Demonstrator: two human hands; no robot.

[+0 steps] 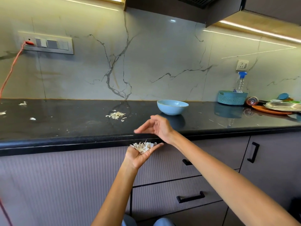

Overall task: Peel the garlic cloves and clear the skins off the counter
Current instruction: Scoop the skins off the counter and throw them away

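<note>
At the far left, an orange cord (11, 69) runs down from a switch panel (46, 43) on the marble backsplash. Below it, loose skin scraps (22, 103) lie scattered on the left part of the black counter (65, 126). Near the counter's middle sits a small skin pile (116, 115), well apart from the scraps. Below the counter's front edge, the left hand (140, 154) is held palm up and cupped, fingers extended and close together, carrying a heap of skins (143, 146) on the palm and fingers. Just above and to the right, the right hand (157, 126) hovers over the counter edge with fingers straight, slightly apart and pointing left; it holds nothing and is clear of the heap. Behind the right hand, a blue bowl (172, 107) stands on the counter; its contents cannot be seen, so peeled cloves cannot be located. Farther right, a teal basket (232, 97) holds a spray bottle (240, 82) below a wall socket (242, 64). At the far right, a steel plate (283, 106) rests on an orange plate (270, 110). Drawers with a black handle (190, 196) lie beneath the counter.
</note>
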